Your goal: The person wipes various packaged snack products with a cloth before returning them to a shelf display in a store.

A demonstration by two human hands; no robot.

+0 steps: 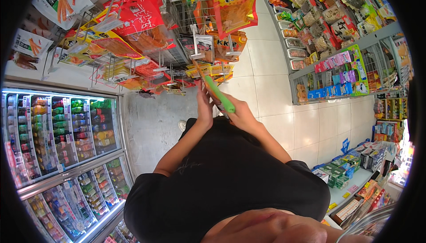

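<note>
Both my hands are in front of my chest, close below a rack of hanging snack packets. My right hand (243,113) grips a green rolled item (220,94), perhaps a cloth, together with an orange-brown snack packet (203,76) seen nearly edge-on. On the packet's other side, my left hand (205,105) rests with its fingers pointing up along it. The packet's front and the fingers behind it are hidden. Just above hang a dark snack packet (201,48) and an orange snack packet (229,46) on metal hooks.
Hooks with red snack packets (143,20) project from a wire rack (178,48). A drinks refrigerator (123,133) with glass doors stands at the left. At the right are a metal shelf (336,48) of bagged foods and a counter (361,179) bearing boxes. Pale floor tiles (273,93) show between them.
</note>
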